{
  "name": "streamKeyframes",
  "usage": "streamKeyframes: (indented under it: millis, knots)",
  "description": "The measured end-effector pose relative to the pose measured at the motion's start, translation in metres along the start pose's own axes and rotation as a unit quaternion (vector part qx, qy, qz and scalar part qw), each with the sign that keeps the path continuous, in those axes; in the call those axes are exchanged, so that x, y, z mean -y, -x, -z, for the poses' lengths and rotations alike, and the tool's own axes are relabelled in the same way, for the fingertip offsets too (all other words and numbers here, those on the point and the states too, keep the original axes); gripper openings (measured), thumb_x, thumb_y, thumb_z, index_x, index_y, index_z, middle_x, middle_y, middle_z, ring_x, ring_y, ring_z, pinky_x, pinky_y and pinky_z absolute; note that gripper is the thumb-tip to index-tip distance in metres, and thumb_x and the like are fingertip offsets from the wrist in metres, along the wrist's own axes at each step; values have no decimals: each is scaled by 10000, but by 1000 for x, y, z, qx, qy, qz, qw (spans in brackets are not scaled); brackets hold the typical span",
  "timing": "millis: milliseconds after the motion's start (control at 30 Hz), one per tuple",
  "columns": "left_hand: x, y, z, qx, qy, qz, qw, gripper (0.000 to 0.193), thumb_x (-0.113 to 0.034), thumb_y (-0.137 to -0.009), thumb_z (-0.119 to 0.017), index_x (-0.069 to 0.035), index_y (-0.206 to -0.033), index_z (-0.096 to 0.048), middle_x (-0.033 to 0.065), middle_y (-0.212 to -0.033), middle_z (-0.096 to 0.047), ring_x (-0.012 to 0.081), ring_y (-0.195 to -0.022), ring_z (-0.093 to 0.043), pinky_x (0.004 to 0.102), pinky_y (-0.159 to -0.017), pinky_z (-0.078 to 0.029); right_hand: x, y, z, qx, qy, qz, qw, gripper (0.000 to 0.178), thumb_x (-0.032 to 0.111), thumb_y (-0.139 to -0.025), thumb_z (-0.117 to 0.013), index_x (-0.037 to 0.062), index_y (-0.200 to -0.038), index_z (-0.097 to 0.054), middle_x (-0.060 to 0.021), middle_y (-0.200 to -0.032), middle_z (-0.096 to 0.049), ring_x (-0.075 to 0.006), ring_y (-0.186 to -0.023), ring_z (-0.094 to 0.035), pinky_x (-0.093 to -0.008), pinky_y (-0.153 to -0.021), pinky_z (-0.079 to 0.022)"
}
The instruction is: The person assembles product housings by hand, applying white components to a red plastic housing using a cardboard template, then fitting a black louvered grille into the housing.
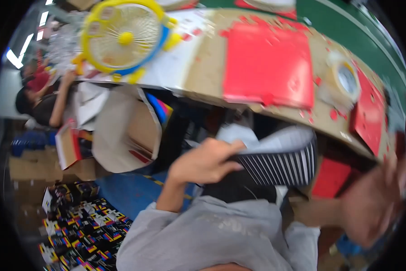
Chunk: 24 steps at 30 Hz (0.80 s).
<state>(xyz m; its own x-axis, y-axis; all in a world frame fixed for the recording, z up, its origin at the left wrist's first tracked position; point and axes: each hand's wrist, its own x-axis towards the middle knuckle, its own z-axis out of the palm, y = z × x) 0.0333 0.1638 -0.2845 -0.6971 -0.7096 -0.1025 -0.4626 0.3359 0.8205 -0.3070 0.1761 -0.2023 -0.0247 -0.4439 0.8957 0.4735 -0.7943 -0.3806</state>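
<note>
My left hand [207, 160] is closed on the near edge of a curved, striped piece [280, 165], black and white outside and plain white inside. The piece hangs in front of my lap, below the table edge. At the far right my right hand [372, 203] is raised and smeared by motion. Its blurred fingers come close to a red sheet [369, 110] at the table's right end. Whether they touch anything cannot be made out.
On the cardboard-covered table [203, 67] lie a stack of red sheets [268, 63], a tape roll [345, 80] and a yellow-and-blue round fan-like piece [126, 38]. An open carton [130, 128] stands left. Printed boxes [83, 230] cover the lower left. Another person [44, 101] works far left.
</note>
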Motion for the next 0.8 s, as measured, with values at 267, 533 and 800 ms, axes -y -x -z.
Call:
streamKeyframes:
  millis: [267, 533, 800]
  knots:
    - [9, -21, -1, -141, 188, 80, 969, 282, -31, -877, -669, 40, -1144, -611, 66, -909, -685, 93, -853, -613, 259, -780, -502, -76, 78, -51, 228, 439, -195, 847, 334, 26, -690, -758, 64, -1022, -743, -104, -1149, -684, -290, -1020, -640, -408, -865, -530]
    - [24, -38, -1, -25, 293, 87, 952, 381, -35, -911, -654, 54, -1275, -581, 61, -1081, -674, 100, -980, -610, 246, -877, -488, -87, 110, -58, 202, 509, -225, 806, 400, 66, -658, -801, 155, -1047, -765, -37, -1046, -664, -238, -896, -618, -351, -768, -537]
    - [27, -46, 15, 37, 367, 145, 918, 303, 28, -888, -682, 18, -1171, -573, 64, -946, -739, 46, -872, -650, 186, -826, -508, -112, 108, -59, 180, 511, -145, 828, 382, 47, -630, -786, 172, -990, -787, -16, -974, -668, -201, -833, -611, -318, -684, -511]
